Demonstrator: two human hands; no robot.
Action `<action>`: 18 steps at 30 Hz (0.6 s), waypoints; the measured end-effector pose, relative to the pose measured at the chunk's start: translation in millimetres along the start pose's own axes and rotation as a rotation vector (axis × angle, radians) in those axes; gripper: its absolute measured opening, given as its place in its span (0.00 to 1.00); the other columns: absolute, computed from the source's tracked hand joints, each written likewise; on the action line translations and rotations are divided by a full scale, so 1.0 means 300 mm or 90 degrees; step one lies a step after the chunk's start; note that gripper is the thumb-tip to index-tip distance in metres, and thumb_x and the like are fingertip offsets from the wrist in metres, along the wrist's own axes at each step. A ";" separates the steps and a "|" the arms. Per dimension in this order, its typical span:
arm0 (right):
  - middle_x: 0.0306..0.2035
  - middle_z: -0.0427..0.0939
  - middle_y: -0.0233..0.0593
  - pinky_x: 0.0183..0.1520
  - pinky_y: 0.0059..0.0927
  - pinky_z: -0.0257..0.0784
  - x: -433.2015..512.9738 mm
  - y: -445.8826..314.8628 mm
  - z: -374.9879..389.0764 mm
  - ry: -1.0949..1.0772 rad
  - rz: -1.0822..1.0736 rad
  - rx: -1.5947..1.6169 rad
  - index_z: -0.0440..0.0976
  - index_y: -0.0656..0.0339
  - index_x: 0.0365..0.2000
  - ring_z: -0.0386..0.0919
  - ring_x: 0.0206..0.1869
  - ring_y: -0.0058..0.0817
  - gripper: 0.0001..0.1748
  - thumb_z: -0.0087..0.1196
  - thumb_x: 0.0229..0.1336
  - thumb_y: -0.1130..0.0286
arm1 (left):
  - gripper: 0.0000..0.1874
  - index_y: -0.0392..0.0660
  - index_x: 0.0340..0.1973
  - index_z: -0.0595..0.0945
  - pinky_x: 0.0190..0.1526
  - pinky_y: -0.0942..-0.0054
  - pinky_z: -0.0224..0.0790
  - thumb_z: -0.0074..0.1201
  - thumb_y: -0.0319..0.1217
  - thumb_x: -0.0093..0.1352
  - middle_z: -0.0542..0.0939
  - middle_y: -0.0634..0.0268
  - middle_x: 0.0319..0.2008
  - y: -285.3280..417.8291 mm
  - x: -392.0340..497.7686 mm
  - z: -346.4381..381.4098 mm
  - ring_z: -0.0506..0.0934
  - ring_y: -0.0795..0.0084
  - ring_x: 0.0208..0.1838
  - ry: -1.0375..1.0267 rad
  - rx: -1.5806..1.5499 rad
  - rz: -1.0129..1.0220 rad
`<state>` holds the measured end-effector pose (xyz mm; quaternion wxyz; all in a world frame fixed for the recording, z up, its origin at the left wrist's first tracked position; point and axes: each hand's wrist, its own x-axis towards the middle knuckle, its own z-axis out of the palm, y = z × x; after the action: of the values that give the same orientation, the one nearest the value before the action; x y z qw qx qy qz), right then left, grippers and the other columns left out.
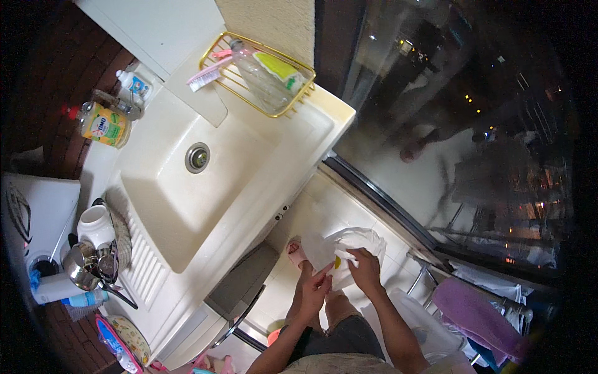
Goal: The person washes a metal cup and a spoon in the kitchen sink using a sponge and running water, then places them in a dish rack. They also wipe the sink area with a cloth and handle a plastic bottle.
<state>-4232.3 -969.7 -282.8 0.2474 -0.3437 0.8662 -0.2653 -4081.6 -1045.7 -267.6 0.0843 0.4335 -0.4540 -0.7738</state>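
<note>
Before my legs, low over the tiled floor, a crumpled translucent plastic bag [357, 243] hangs at my hands, with a small yellow thing [337, 262] between them. My left hand [317, 287] is at the bag's near left side, index finger extended towards the yellow thing; whether it grips the film cannot be made out. On the right side of the bag is my right hand [366, 269], its thumb and fingers curved over the plastic. A firm hold is not plain there either.
A white sink [210, 187] lies to the left, with a gold wire rack [271, 114] holding a clear plastic bottle [261, 79] and a brush [210, 75]. Detergent bottles and metal cookware stand at its far-left edge. A drying rack with a purple towel [476, 318] is at right, below a dark window.
</note>
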 end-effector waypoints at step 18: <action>0.42 0.71 0.40 0.46 0.40 0.63 0.025 -0.085 -0.209 0.243 0.098 -0.093 0.64 0.56 0.51 0.72 0.43 0.37 0.34 0.61 0.38 0.75 | 0.20 0.47 0.58 0.72 0.31 0.83 0.63 0.46 0.27 0.70 0.70 0.74 0.23 0.117 -0.078 -0.058 0.67 0.82 0.27 -0.079 0.120 0.042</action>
<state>-4263.5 -972.8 -222.6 0.0732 -0.2372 0.9379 -0.2423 -4063.5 -1064.7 -230.2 0.0403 0.3757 -0.5434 -0.7497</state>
